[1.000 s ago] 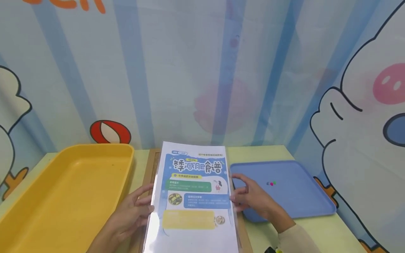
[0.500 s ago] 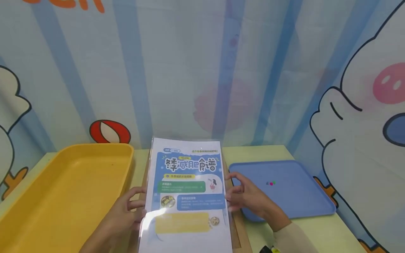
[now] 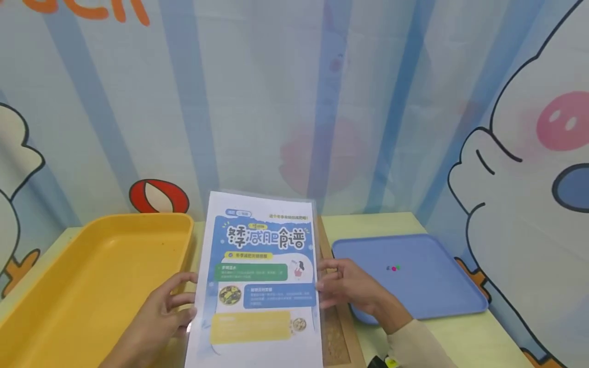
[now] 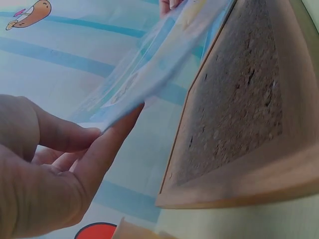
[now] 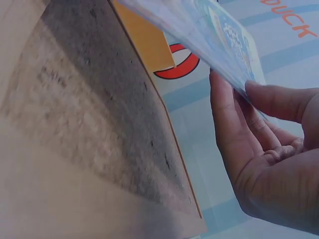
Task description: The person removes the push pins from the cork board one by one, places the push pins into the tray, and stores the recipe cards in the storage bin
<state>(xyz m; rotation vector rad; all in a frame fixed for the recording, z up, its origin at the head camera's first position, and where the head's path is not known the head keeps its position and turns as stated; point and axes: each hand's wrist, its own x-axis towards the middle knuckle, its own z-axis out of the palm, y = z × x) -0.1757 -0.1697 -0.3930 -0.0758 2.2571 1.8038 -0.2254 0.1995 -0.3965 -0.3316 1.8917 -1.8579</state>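
A clear plastic sleeve with a printed sheet [image 3: 259, 276], blue, green and yellow on white, is held between both hands. My left hand [image 3: 158, 317] pinches its left edge; in the left wrist view the thumb [image 4: 75, 137] lies on one side and a finger on the other. On the right edge my right hand [image 3: 354, 289] pinches the sleeve, thumb on the printed face and fingers behind, as the right wrist view shows. Behind and below the sheet lies a wood-framed cork board [image 4: 234, 94], with a gap between the two in both wrist views. The sheet hides most of the board from the head view.
A deep yellow tray [image 3: 181, 245] stands at the left of the pale table [image 3: 382, 225]. To the right lies a flat blue tray [image 3: 423, 286] bearing several small coloured push pins [image 3: 393, 268]. A black and yellow item [image 3: 384, 362] shows at the bottom edge. A striped cartoon curtain hangs behind.
Both hands have shifted left with the sleeved sheet, whose top now stands a little higher in the head view. More of the cork board's right side shows.
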